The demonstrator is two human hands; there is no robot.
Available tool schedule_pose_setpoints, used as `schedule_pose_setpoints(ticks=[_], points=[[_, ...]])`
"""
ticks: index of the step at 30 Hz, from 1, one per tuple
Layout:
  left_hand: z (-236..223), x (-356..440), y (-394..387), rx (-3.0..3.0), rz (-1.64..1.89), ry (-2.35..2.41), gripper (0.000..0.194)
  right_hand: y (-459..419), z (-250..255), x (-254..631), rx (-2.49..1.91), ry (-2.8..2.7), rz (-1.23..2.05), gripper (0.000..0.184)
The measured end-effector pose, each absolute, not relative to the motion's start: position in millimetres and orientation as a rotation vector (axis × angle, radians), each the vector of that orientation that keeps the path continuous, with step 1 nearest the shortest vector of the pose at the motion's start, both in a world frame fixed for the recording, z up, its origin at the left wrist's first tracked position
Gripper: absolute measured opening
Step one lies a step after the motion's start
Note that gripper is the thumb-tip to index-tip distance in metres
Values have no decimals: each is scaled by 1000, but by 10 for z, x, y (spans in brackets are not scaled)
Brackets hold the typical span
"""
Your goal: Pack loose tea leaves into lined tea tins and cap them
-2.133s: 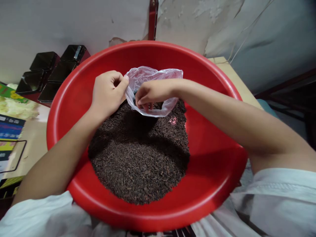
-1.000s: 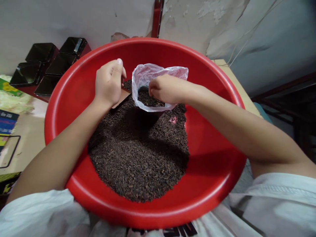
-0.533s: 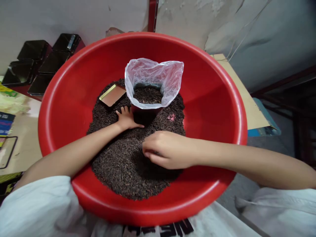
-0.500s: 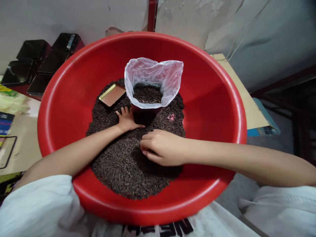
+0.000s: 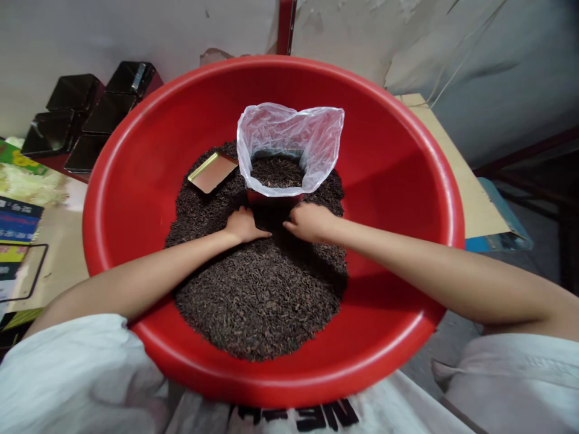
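Observation:
Dark loose tea leaves (image 5: pixel 257 301) lie heaped in a large red basin (image 5: pixel 398 181). Among them stands a square dark red tin (image 5: pixel 274 199), lined with a clear plastic bag (image 5: pixel 323 141) whose mouth stands up wide. Tea shows inside the bag. My left hand (image 5: pixel 245 225) is at the tin's lower left, thumb across the front and fingers bent round the side. Opposite it, my right hand (image 5: pixel 311 222) curls at the lower right. The fingertips of both are partly hidden in shadow. A tin lid (image 5: pixel 213 172) rests inside up on the tea, left of the tin.
Several dark tins (image 5: pixel 108 113) stand grouped behind the basin at left. Printed packaging (image 5: pixel 20 223) lies at the left edge. A cardboard sheet (image 5: pixel 479 208) extends past the basin's right rim, and a wall rises behind.
My right hand has moved up and away from me, from the middle of the tea to the tin's lower right. My left fingers, spread before, are now bent in. The view has shifted slightly.

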State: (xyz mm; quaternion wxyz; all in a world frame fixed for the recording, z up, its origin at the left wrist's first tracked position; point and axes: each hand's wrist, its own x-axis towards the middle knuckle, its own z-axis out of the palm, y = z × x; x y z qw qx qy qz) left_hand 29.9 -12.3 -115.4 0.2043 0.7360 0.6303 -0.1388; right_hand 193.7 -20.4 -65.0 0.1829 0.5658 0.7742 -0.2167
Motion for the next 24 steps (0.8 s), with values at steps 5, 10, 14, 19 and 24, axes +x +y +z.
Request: schedule_pose_setpoints(ticks=[5, 10, 14, 19, 24], points=[[-1130, 377, -148, 2138, -502, 1850, 89, 18, -909, 2112, 1918, 1844, -670, 69], [-1172, 382, -161, 2119, -355, 1830, 91, -152, -1260, 2095, 2036, 1905, -1027, 83], [-1209, 319, -118, 1952, -246, 1778, 93, -312, -1283, 2055, 2220, 1881, -1235, 83], [-1251, 267, -29, 1701, -131, 1595, 71, -317, -1207, 2087, 2131, 1845, -1372, 95], [-1254, 290, -27, 1598, -75, 1539, 60, -307, -1206, 2080, 1977, 1904, -1344, 93]])
